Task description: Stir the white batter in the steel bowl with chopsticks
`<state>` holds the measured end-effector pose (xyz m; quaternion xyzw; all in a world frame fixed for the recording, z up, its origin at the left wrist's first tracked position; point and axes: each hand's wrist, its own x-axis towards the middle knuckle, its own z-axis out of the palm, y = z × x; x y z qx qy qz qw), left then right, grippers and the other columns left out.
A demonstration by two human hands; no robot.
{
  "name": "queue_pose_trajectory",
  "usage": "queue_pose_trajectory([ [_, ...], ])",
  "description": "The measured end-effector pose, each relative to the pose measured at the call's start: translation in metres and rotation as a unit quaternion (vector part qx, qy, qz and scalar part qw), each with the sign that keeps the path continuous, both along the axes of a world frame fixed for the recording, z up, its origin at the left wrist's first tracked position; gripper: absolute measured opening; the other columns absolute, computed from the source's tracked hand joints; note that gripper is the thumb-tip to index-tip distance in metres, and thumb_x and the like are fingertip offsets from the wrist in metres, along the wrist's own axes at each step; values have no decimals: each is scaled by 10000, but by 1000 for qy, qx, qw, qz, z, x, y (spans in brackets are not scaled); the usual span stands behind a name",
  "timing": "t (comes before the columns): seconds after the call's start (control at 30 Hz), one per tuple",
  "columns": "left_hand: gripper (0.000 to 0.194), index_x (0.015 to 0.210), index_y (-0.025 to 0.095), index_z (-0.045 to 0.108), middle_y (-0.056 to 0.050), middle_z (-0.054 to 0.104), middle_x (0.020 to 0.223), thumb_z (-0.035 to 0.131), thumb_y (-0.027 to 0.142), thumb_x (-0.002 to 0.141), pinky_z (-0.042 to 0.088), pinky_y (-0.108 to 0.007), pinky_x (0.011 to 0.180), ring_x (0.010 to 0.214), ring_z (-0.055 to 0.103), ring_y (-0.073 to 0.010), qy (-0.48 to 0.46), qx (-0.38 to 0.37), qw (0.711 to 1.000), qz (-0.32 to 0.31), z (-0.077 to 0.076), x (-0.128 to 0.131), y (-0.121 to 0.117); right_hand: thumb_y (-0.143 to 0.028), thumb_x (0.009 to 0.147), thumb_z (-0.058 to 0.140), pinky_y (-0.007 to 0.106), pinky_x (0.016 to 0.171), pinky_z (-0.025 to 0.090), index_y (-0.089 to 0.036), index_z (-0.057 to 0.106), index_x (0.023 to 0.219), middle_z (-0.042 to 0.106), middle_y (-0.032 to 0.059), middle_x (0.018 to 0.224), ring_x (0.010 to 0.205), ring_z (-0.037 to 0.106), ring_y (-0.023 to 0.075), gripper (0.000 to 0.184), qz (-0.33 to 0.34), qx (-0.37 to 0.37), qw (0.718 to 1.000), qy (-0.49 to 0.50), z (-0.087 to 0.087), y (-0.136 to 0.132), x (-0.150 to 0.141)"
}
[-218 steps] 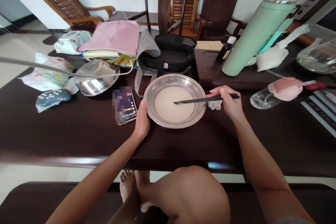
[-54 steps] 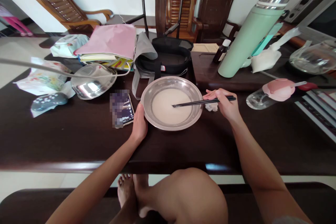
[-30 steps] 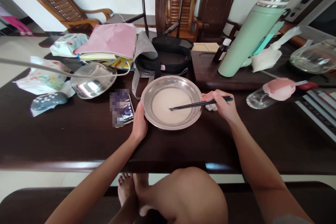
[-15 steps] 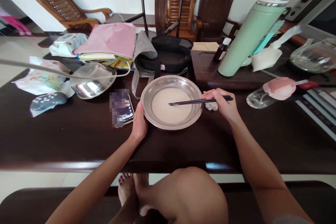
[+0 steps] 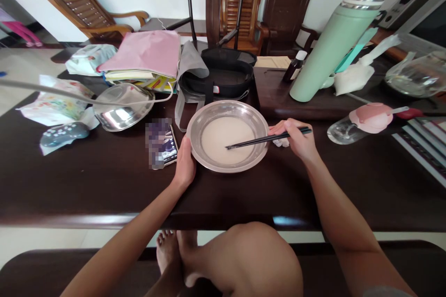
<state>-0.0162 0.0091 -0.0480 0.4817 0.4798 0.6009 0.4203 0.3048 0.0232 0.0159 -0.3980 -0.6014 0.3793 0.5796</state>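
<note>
A wide steel bowl [image 5: 195, 148] of milky, off-white liquid [image 5: 219, 134] sits on the dark table in front of me. Against its left rim my left hand [image 5: 185, 164] steadies it, thumb along the outside and the other fingers mostly hidden. My right hand [image 5: 298, 140] grips a pair of black chopsticks [image 5: 258, 140] on the bowl's right side. Their tips dip into the liquid near the middle. A crumpled white tissue [image 5: 281, 142] lies under the right hand. Just left of my left hand is a phone [image 5: 169, 146], its screen partly blurred out.
A second steel bowl [image 5: 121, 118] and a game controller [image 5: 64, 134] lie to the left. Behind are a black bag [image 5: 223, 81] and a pink folder [image 5: 146, 51]. A tall green thermos [image 5: 334, 51], a pink-lidded clear bottle [image 5: 371, 118] and books [image 5: 425, 144] stand right.
The chopstick tips have moved slightly toward me in the liquid, and the chopsticks' angle is steeper. My left hand and the bowl have stayed about where they were.
</note>
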Motion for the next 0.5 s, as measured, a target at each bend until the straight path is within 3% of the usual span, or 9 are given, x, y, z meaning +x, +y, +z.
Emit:
queue_pose_trajectory([
  [0.13, 558, 1349, 289, 712, -60, 730, 1427, 462, 690, 1054, 405, -502, 1291, 1461, 589, -301, 10, 5, 1000, 4, -1, -2, 0, -553, 968, 719, 466, 975, 665, -297, 852, 785, 858, 41, 887, 904, 823, 249, 342, 5, 4, 999, -46, 2, -1, 0],
  [0.3, 573, 1383, 291, 695, -56, 711, 1461, 418, 685, 1072, 385, -501, 1301, 1480, 570, -295, 33, 11, 999, 3, -2, -2, 0, -534, 974, 718, 470, 974, 667, -298, 829, 704, 814, 14, 717, 754, 803, 224, 375, -9, 19, 1000, 16, 1, 1, 2],
  [0.4, 584, 1393, 288, 690, -59, 703, 1476, 397, 683, 1080, 413, -490, 1282, 1461, 589, -295, 31, 13, 999, -3, -3, -2, 0, -539, 977, 712, 454, 914, 679, -291, 837, 731, 839, 37, 790, 820, 819, 245, 371, 13, 5, 1000, -11, 1, 0, 0],
  [0.5, 587, 1406, 297, 686, -56, 702, 1477, 387, 685, 1083, 413, -482, 1281, 1458, 592, -288, 39, 18, 999, -5, -3, -3, 0, -525, 976, 723, 444, 972, 664, -284, 846, 776, 852, 38, 856, 862, 822, 233, 336, -9, 13, 1000, -27, 1, 0, 1],
])
